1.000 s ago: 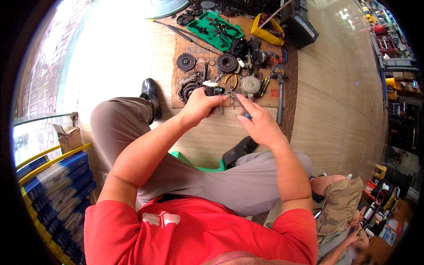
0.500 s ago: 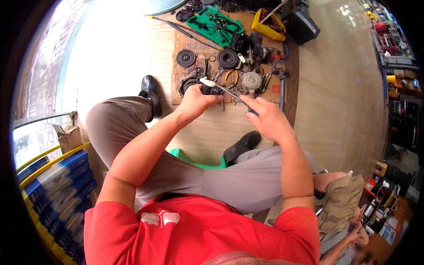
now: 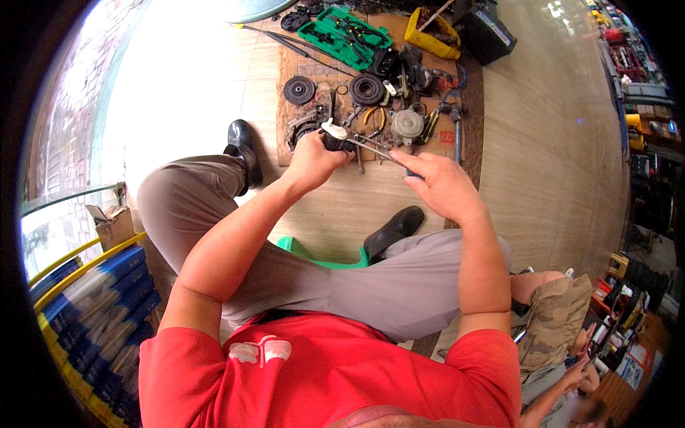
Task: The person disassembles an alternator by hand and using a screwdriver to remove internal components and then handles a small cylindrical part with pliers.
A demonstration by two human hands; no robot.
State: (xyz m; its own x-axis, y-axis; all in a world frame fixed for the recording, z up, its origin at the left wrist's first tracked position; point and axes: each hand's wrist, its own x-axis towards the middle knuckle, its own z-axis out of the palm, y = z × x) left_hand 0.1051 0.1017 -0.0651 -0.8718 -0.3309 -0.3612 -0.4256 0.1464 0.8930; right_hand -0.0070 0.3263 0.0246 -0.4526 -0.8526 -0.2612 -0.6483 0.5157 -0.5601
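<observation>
My left hand (image 3: 315,160) grips a black part with a white top (image 3: 335,135) at the near edge of the cardboard mat (image 3: 300,68). My right hand (image 3: 435,182) is closed round a metal tool with a blue handle (image 3: 378,150), perhaps pliers; its long tip reaches the black part. Just beyond lie a dark metal housing (image 3: 303,125), two round pulleys (image 3: 299,90), yellow-handled pliers (image 3: 378,114) and a round silver component (image 3: 408,126).
A green tool case (image 3: 342,39), yellow container (image 3: 432,36) and black battery (image 3: 481,43) stand at the back. A green stool (image 3: 300,250) is beneath me. Blue boxes (image 3: 96,307) stack at left; another person (image 3: 549,328) sits at lower right beside crowded shelves (image 3: 635,114).
My right hand has moved right and slightly back toward me, showing more of the tool's metal. My left hand and the black part have shifted slightly up and left.
</observation>
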